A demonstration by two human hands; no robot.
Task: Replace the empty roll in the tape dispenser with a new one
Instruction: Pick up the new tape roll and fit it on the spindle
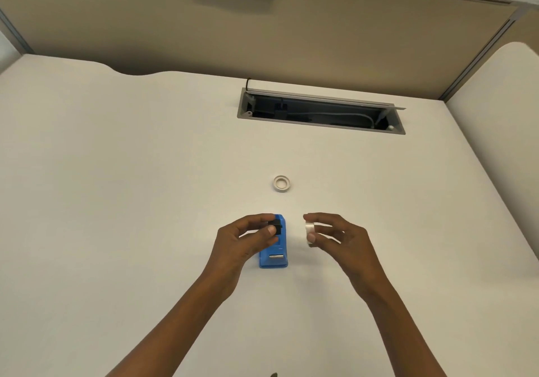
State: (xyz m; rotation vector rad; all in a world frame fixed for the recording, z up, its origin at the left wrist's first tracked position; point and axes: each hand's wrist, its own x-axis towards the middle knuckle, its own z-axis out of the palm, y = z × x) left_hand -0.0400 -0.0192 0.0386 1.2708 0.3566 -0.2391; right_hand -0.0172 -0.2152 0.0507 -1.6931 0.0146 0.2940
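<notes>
The left hand (248, 239) pinches a small black hub (275, 226) over the blue dispenser (274, 255) on the tabletop (116, 172), while the right hand (335, 236), just beside it, grips the new tape roll (309, 230) on edge, its hole facing the hub.

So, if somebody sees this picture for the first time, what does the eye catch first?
Probably the blue tape dispenser on the pale desk, with the left hand pinching its black hub. Beside it, the right hand holds a new tape roll; an empty ring lies behind.
</notes>
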